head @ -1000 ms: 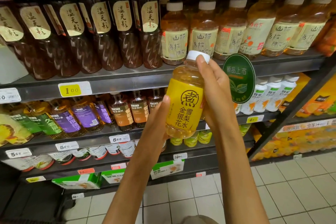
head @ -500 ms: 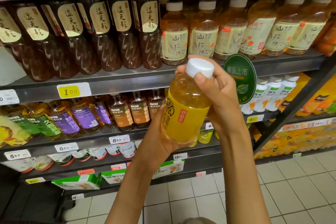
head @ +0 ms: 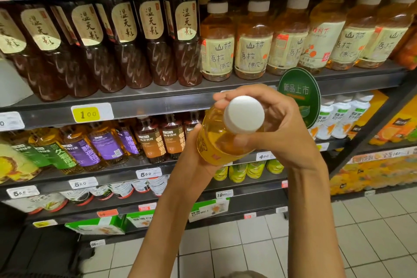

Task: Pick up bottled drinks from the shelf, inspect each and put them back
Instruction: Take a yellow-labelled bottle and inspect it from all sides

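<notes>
A shopper holds a yellow-labelled bottle (head: 216, 142) in both hands in front of the sign (head: 299, 95), tipped so its white cap (head: 244, 114) faces the camera. The right hand (head: 279, 128) wraps the neck and shoulder, fingers curled behind the cap, thumb across the front; the left hand (head: 191, 156) cups the base from below, its fingers hidden behind the bottle. The step in hand appears to be inspection. To do it well, the base hand should bear the weight while the upper hand turns the bottle slowly, bringing the label and cap seal into view, clear of the shelf (head: 158, 106) left of the sign.
</notes>
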The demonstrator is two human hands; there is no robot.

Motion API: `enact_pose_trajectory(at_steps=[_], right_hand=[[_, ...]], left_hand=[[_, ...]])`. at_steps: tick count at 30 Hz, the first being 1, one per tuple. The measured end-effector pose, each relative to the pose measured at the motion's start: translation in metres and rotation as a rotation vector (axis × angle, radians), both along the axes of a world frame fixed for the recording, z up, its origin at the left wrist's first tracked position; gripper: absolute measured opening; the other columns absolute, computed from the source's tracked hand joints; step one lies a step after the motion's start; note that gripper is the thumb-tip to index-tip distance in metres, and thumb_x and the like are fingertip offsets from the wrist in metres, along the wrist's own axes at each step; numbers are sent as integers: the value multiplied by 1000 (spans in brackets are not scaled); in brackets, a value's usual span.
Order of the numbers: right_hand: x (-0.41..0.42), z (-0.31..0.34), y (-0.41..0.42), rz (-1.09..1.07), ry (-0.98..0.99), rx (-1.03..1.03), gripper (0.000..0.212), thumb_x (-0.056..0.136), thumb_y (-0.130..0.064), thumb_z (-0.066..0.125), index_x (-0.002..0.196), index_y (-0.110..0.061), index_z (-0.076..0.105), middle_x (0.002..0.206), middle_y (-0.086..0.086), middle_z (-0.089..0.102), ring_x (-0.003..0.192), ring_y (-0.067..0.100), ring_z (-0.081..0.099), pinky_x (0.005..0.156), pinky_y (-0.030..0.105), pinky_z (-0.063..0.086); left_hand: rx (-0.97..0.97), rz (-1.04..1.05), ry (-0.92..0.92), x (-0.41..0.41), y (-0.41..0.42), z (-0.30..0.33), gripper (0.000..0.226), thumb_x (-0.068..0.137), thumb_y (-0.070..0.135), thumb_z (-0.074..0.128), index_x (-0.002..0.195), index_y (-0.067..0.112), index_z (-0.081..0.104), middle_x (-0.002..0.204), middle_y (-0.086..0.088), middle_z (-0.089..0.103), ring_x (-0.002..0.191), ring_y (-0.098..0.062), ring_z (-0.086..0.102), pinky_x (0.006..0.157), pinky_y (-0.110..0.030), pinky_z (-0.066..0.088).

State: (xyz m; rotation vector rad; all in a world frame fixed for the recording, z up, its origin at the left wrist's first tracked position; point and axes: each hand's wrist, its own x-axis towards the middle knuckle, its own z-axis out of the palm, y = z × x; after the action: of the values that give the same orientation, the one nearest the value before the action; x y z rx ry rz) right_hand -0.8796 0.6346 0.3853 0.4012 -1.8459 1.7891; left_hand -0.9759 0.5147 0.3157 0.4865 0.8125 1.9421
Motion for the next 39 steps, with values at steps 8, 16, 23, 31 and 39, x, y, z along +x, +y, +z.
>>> enact_pose_trajectory(at_steps=[8, 16, 23, 31, 39], right_hand=[[-17, -4, 0, -202, -93, -228, 34, 77, -26, 67, 111, -17, 66, 111, 5, 71, 110, 25, 64, 87, 35, 52], [-25, 1, -11, -360, -136, -454, 18, 82, -24, 68, 97, -14, 69, 93, 4, 75, 82, 13, 69, 72, 28, 56], [-26, 5, -5, -336, -244, -487, 29, 88, -42, 56, 95, -17, 70, 95, 5, 76, 83, 15, 72, 70, 27, 57], [-26, -11, 1, -58, -216, -694, 41, 92, -41, 45, 113, -9, 59, 102, 14, 72, 95, 29, 69, 84, 42, 54], [-20, -14, 2, -291, -179, -688, 32, 86, -41, 60, 91, -10, 70, 93, 11, 73, 82, 21, 70, 71, 32, 56]], left_hand=[[-272, -196, 105, -4, -12, -7, 67, 88, 64, 31, 136, 20, 48, 119, -15, 68, 99, -32, 70, 72, -35, 58], [-403, 100, 369, -2, -14, -5, 51, 73, 78, 44, 109, 47, 65, 119, 7, 69, 108, -12, 66, 91, -35, 51], [-319, 135, 326, 8, -13, 5, 59, 68, 77, 50, 114, 43, 65, 114, 6, 71, 107, -19, 67, 90, -47, 53], [-225, -117, 115, 12, -20, 7, 62, 84, 66, 36, 121, 24, 63, 108, -15, 72, 77, -37, 72, 53, -31, 56], [-420, 92, 503, 19, -16, 15, 44, 83, 68, 43, 110, 36, 59, 125, 0, 64, 115, -19, 61, 98, -43, 48]])
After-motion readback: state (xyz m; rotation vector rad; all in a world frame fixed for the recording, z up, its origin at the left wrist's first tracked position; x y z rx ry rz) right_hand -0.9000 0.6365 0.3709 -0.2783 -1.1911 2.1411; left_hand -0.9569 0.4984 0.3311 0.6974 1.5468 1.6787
